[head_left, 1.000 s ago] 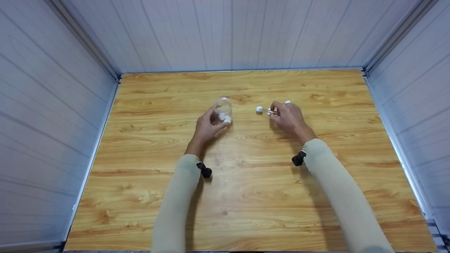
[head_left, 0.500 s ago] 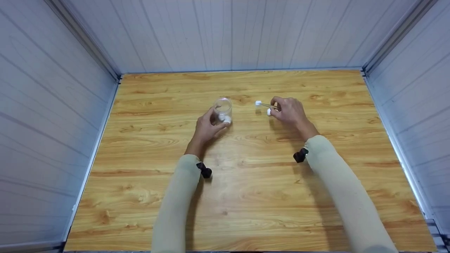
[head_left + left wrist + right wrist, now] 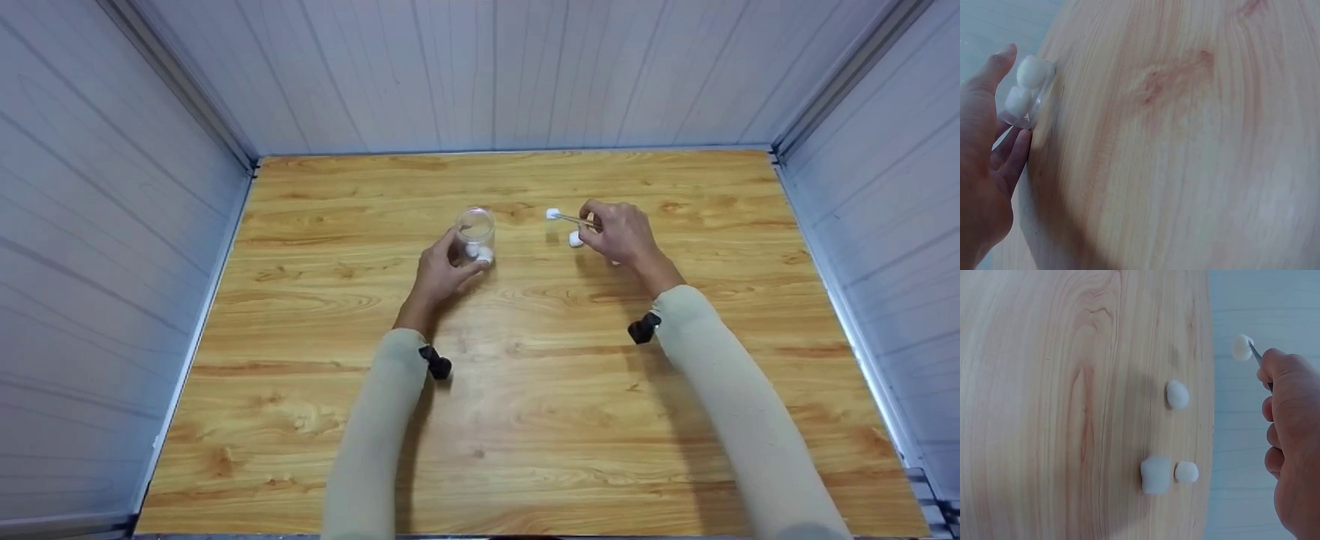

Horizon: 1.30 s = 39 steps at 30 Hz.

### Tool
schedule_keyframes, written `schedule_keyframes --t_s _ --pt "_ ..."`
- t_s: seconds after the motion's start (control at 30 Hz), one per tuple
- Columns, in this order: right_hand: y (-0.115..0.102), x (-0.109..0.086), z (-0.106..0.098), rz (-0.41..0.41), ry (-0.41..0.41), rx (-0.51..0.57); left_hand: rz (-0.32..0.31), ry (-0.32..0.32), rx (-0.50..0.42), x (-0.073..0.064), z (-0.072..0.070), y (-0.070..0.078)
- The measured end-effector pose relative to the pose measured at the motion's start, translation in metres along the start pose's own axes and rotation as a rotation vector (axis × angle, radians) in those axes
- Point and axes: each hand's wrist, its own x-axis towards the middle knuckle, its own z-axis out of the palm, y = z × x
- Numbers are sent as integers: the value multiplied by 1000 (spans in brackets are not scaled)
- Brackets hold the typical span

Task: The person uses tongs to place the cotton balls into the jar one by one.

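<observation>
My left hand (image 3: 441, 271) holds a clear jar (image 3: 477, 234) by its side, standing upright and uncapped on the table. White cotton balls (image 3: 1018, 100) lie at the jar's bottom, close to the thumb in the left wrist view. With thumb and fingers my right hand (image 3: 624, 231) pinches thin metal tweezers (image 3: 1255, 354). Their tips grip one cotton ball (image 3: 553, 214), raised above the table with its shadow below it. Beneath the right hand, a loose cotton ball (image 3: 576, 239) lies on the wood; the right wrist view has three there, including a larger one (image 3: 1155, 475).
The wood-grain table (image 3: 480, 420) is enclosed by pale panels at the back (image 3: 465, 75), left and right. A black wrist device sits on each sleeve (image 3: 375, 435).
The tweezers have lifted their cotton ball off the table, and my right hand has risen and shifted slightly toward the back. My left hand and the jar have stayed in place.
</observation>
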Motion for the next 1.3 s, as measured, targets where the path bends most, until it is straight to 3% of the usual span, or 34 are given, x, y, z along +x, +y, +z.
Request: schedule_keyframes --t_s 0.23,0.33,0.47,0.57,0.83,1.17,1.3 --pt "-5 2 -2 -13 0 0 -17 7 32 3 2 -5" --pt "-7 3 -2 -14 0 0 -6 5 23 8 4 -17" --pt "-11 7 -4 -34 13 6 -4 6 17 3 2 -8" --pt "-13 9 -4 -61 28 5 -21 9 22 -6 -2 12" --pt "-24 12 -5 -102 37 10 -21 15 52 -6 -2 9" --pt "-40 15 -7 -127 26 20 2 11 18 -2 -2 -4" --pt "-47 18 -9 -139 16 32 -5 1 5 -5 -3 2"
